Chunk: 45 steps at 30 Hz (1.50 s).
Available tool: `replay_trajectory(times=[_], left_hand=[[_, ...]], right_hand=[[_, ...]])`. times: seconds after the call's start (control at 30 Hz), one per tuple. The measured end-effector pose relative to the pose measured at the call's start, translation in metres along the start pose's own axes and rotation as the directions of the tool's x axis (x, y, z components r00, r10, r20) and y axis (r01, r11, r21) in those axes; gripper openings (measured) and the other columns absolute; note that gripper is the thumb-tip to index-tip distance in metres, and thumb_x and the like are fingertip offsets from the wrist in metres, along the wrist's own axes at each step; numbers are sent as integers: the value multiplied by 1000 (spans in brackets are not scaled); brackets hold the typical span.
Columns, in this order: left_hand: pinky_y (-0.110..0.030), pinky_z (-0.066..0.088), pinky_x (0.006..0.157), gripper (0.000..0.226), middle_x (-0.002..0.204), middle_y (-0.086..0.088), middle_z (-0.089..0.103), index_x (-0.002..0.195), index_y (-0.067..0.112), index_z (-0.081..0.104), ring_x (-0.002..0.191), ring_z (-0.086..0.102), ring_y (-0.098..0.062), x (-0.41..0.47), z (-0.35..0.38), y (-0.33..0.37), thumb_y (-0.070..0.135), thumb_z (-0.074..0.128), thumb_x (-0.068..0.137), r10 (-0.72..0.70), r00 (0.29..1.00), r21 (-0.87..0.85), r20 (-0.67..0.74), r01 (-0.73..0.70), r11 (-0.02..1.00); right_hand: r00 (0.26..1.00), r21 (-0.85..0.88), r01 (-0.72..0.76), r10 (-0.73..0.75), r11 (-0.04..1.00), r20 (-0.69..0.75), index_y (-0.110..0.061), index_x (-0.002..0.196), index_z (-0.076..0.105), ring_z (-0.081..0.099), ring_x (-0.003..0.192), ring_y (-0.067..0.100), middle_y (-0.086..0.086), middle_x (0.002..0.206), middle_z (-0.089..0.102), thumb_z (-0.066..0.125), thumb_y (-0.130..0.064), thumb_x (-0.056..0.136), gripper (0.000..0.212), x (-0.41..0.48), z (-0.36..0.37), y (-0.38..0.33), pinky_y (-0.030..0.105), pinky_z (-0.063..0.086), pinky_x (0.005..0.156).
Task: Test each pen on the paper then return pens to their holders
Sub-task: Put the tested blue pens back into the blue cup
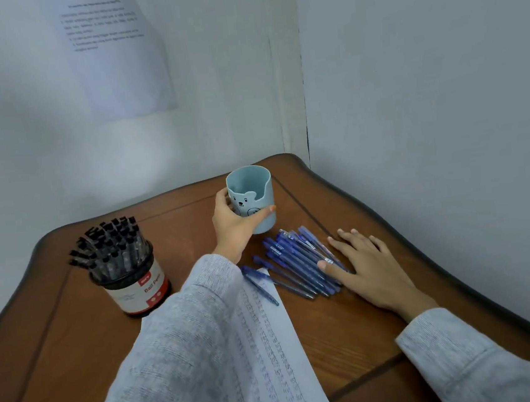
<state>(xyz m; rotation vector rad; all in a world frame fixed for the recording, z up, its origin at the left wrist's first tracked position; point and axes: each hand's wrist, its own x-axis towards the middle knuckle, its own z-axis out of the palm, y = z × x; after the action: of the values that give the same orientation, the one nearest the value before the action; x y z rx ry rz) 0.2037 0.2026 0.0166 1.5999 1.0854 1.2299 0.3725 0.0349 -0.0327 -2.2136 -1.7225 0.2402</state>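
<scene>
My left hand (232, 225) grips a light blue cup holder (252, 190) with a bear face; the holder stands upright at the back of the wooden table (352, 332) and looks empty. Several blue pens (296, 263) lie in a loose pile just in front of the cup. My right hand (367, 265) rests flat on the table with fingers spread, its thumb on the pile's right side. A lined paper (273, 357) with rows of writing lies under my left sleeve, with one blue pen on its top corner. A round tub (135, 289) labelled ball pen, full of black pens, stands at the left.
The table sits in a corner, with white walls close behind and to the right. A printed sheet (117, 52) hangs on the back wall. The table's curved edges run close past the tub on the left and my right hand on the right.
</scene>
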Motion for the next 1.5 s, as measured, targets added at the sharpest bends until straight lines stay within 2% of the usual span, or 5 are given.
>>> replay_trajectory(times=[0.33, 0.57, 0.77, 1.2, 1.5], left_hand=[[-13, 49, 71, 80, 113, 13, 59, 124, 22, 47, 100, 56, 2, -67, -66, 39, 21, 92, 58, 0, 998, -45, -62, -3, 999], [-19, 53, 74, 78, 115, 11, 59, 125, 23, 47, 102, 58, -3, -101, -87, 42, 16, 91, 60, -4, 999, -72, -39, 1, 997], [-16, 54, 74, 80, 117, 8, 60, 127, 21, 48, 105, 58, -6, -114, -92, 39, 16, 90, 60, -1, 1000, -95, -15, 0, 995], [-10, 51, 69, 80, 117, 8, 58, 127, 23, 46, 104, 57, -5, -126, -101, 30, 15, 90, 60, 6, 1000, -106, 16, -5, 994], [-24, 55, 80, 90, 125, 5, 54, 122, 53, 35, 110, 57, -14, -131, -114, 26, 20, 91, 60, 103, 993, -49, 63, -100, 994]], right_hand=[[970, 278, -50, 113, 959, -215, -15, 127, 57, 49, 116, 17, 4, 128, 58, 51, -43, 95, 43, 3, -5, -18, 35, 43, 100], [978, 47, -205, 206, 978, -27, -11, 130, 50, 45, 121, 26, 11, 133, 49, 54, -72, 78, 80, 29, -11, -64, 38, 42, 98], [971, -55, -237, 238, 970, 15, -9, 134, 41, 41, 122, 28, 14, 134, 43, 67, -64, 75, 84, 37, 2, -82, 38, 41, 99], [987, -125, -139, 147, 982, 58, -7, 120, 44, 58, 97, 24, 14, 116, 56, 62, -27, 91, 40, 31, -1, -94, 27, 47, 76], [983, 318, 64, -5, 946, -183, -12, 135, 33, 57, 90, 17, 10, 122, 45, 61, -15, 92, 52, 18, -34, -109, 22, 49, 76]])
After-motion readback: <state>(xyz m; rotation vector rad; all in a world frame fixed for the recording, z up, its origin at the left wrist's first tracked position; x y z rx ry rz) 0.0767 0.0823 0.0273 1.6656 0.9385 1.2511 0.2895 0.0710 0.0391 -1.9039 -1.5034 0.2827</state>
